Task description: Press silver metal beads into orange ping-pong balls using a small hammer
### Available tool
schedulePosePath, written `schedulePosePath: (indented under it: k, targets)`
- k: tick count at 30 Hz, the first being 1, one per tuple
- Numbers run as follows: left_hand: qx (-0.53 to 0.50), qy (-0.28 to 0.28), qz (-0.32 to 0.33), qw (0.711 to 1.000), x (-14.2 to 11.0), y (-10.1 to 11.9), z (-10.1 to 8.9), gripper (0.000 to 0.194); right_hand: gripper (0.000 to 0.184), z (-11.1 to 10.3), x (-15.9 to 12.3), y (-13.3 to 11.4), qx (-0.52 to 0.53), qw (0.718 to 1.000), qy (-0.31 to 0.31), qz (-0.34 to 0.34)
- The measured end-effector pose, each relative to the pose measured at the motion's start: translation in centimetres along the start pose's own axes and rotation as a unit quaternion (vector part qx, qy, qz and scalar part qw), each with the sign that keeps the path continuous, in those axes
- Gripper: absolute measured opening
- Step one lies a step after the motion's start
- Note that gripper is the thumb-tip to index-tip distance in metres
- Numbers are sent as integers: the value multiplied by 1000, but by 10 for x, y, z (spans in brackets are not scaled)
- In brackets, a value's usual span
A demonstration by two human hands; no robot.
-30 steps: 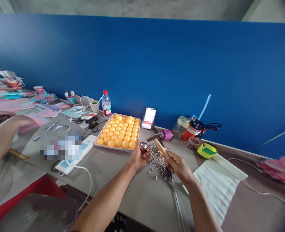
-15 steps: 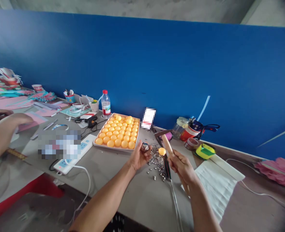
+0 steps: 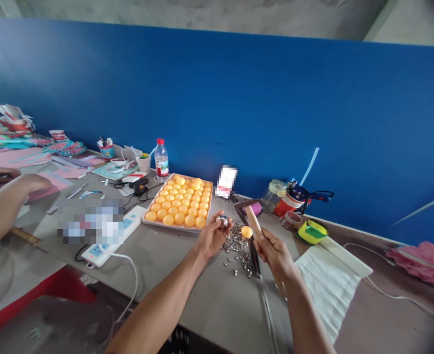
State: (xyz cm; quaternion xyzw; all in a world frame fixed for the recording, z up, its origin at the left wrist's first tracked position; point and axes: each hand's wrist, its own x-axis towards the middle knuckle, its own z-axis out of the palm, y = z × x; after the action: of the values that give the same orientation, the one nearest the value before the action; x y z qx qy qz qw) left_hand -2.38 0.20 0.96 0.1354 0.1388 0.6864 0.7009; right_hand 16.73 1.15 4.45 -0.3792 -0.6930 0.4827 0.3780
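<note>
The left hand (image 3: pixel 213 237) is partly curled, fingertips and thumb closed around a shiny silver ball (image 3: pixel 222 221), its palm side turned up above the tabletop (image 3: pixel 220 300). The right hand (image 3: pixel 275 251) is closed round the wooden handle of a hammer (image 3: pixel 253 221), whose dark head points up and away, toward the back edge. Between the two hands lie a heap of small silver beads (image 3: pixel 239 248) and a loose orange ball (image 3: pixel 246 232), with a black-handled tool (image 3: pixel 254 258) just beside the beads, near the hammer. A few beads have strayed toward the front, where grey surface runs between the forearms down to the near edge. Left of the left hand, the near rim of a tray (image 3: pixel 172 226) of orange balls sits close to the wrist; a strip of tabletop separates it from the front edge, and a white power strip (image 3: pixel 128 225) lies beyond its left corner. Right of the right forearm, a white cloth (image 3: pixel 323 282) spreads out. Behind, a purple roll (image 3: pixel 254 209), a jar (image 3: pixel 274 195) and a red cup (image 3: pixel 288 202) line the base of the blue panel (image 3: pixel 239 98).
</note>
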Motion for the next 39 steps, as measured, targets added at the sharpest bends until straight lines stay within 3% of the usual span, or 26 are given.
schedulePosePath:
  k: [3,7,12,17,23,28,31,39]
  targets:
    - [-20,26,-13,999,2,0,-2,20,30,0,2,8,-34,998,-42,13]
    - [-12,51,-24,998,3,-1,-2,19,33,1,3,14,-61,991,-109,51]
    - [-16,37,-27,999,2,-1,-2,20,32,-2,1,12,-17,998,-58,32]
    - [-15,41,-26,999,3,0,-6,22,34,-3,2,14,-86,990,-98,45]
    - [-32,-5,-30,999,3,0,-8,25,31,-4,1,12,-47,997,-51,25]
    - [-19,16,-27,999,1,-1,-6,21,28,4,4,18,-96,991,-90,32]
    - [-15,12,-32,999,0,-1,-4,18,29,5,5,18,-68,995,-66,27]
    - [-5,40,-37,999,-2,0,0,38,28,1,3,13,3,999,-25,26]
